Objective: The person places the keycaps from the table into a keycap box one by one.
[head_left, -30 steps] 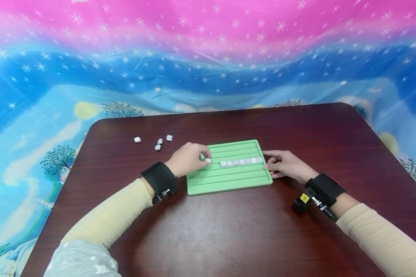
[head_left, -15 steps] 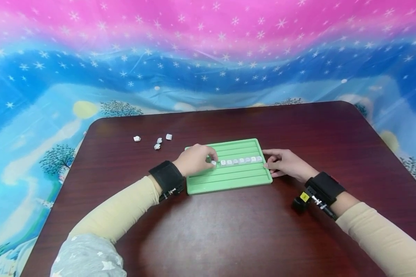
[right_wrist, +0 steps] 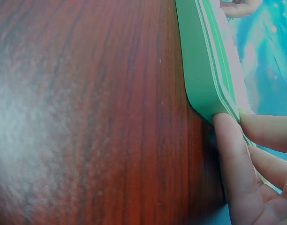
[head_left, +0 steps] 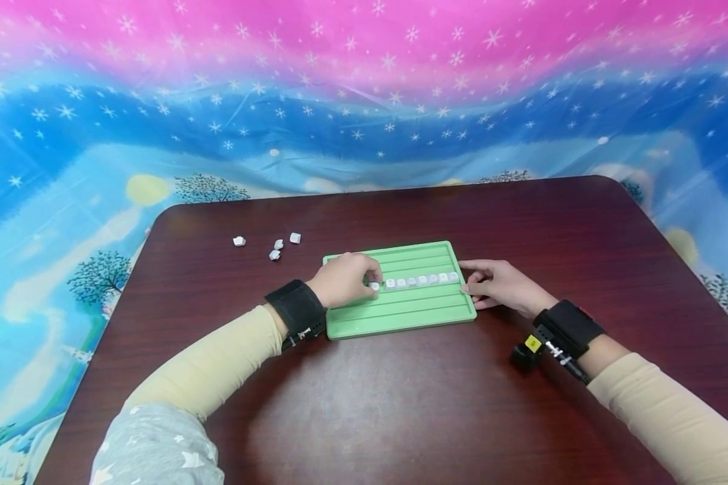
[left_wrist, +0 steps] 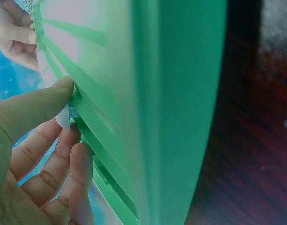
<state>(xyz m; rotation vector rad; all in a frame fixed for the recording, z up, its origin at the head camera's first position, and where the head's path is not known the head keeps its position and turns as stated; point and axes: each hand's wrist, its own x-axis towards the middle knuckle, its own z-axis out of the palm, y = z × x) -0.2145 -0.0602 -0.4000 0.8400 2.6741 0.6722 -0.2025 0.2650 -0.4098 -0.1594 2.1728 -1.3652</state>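
A pale green ridged tray (head_left: 400, 316) lies on the table, with a row of several white keycaps (head_left: 422, 279) along one of its grooves. Between the thumb and fingers of my left hand (head_left: 347, 277) is one more white keycap (head_left: 374, 286), pinched at the left end of that row with a small gap to its neighbour. The left wrist view shows this keycap (left_wrist: 64, 117) tilted, its underside partly visible. My right hand (head_left: 499, 286) holds the tray's right end; in the right wrist view the fingers (right_wrist: 235, 154) press against its corner and rim.
Several loose white keycaps (head_left: 295, 238) lie on the dark wooden table (head_left: 364, 404), behind and left of the tray. A patterned pink and blue cloth (head_left: 364, 101) hangs behind the table's far edge.
My left hand has moved right with its keycap, up close to the end of the row, and then hardly moves. The right hand stays at the tray's end.
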